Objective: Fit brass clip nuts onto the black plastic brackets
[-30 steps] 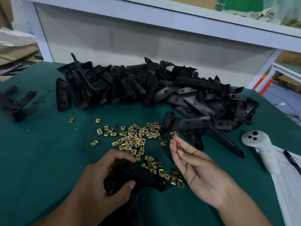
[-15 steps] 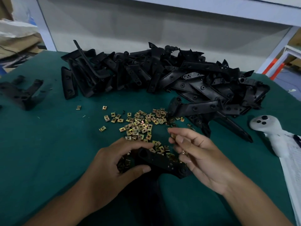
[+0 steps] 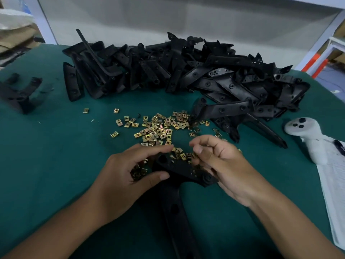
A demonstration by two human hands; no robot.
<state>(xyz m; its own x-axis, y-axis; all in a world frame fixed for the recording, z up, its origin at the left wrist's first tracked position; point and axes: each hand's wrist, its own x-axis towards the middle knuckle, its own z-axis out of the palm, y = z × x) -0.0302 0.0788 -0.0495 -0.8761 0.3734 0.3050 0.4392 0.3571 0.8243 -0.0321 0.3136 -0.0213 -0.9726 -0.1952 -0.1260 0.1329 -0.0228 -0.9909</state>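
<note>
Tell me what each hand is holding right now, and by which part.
The left hand grips the black bracket at its wide upper end, with clip nuts tucked in the palm. Whether the right hand holds anything cannot be told.

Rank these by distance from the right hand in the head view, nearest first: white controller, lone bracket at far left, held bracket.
1. Held bracket, touching the right hand.
2. White controller, to its right.
3. Lone bracket, far left edge.

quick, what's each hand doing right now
Left hand: closed, holding the black bracket, with some brass nuts cupped under the fingers.
Right hand: fingers curled at the bracket's end; whether they pinch a nut cannot be told.
</note>
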